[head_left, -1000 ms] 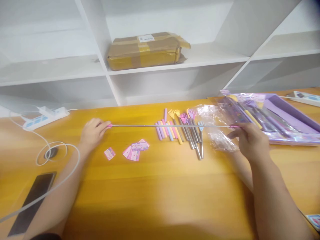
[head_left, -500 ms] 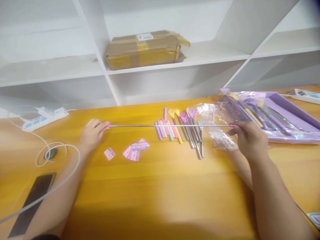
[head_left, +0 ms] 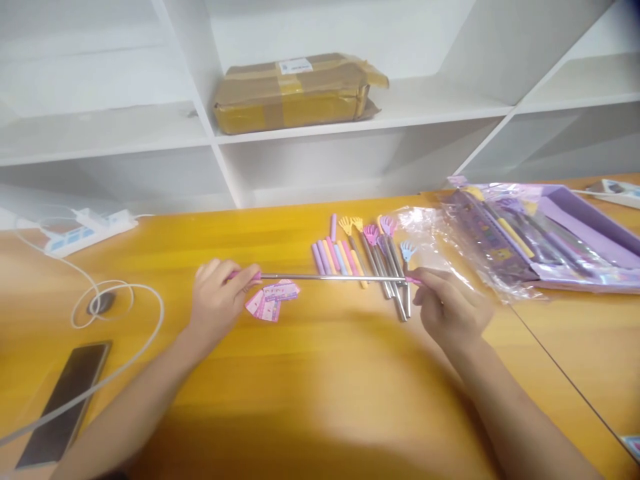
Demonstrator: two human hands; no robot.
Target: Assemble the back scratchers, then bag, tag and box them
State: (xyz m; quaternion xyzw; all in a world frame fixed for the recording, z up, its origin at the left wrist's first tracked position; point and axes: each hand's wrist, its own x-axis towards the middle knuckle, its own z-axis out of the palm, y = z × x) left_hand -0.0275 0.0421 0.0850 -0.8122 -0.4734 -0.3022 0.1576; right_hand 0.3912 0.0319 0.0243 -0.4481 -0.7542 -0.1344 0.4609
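A thin metal rod (head_left: pixel 330 277) with pink ends stretches level between my hands, above the table. My left hand (head_left: pixel 219 293) is closed round its left pink end, and my right hand (head_left: pixel 447 307) pinches the right end. Behind and under the rod lie several pastel tubes (head_left: pixel 327 257) and several metal sticks with hand-shaped heads, one of them with a blue head (head_left: pixel 408 251). Pink cards (head_left: pixel 267 303) are fanned out just right of my left hand.
A purple box (head_left: pixel 590 227) with wrapped sticks stands at the right beside clear plastic bags (head_left: pixel 435 227). At the left are a power strip (head_left: pixel 90 233), a looped white cable and a phone (head_left: pixel 65 403). A taped carton (head_left: pixel 295 97) sits on the shelf.
My hands have come closer together, and the rod between them is shorter. Both are now nearer to me. The single card at the left is now hidden by my left hand.
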